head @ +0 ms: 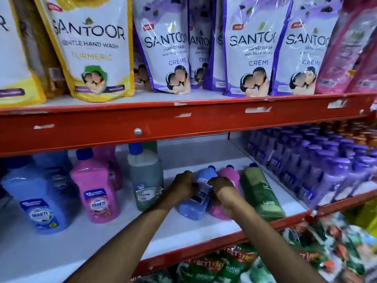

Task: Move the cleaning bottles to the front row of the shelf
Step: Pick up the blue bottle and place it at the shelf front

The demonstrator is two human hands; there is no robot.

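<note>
With the left hand point(184, 185) and right hand point(221, 185) both clasped around the blue bottle point(195, 198), slide it upright toward the shelf's point(183, 227) front edge without knocking the pink bottle point(228, 180) touching it.

Glossy, crinkled plastic film was seen on the hand-wash pouches point(248, 48). Chipped red painted metal edged the shelf point(122, 127). Smooth plastic formed the blue bottle point(195, 205).

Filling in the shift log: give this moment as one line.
left hand: on blue bottle | right hand: same bottle | pink bottle, green bottle: alongside
</note>
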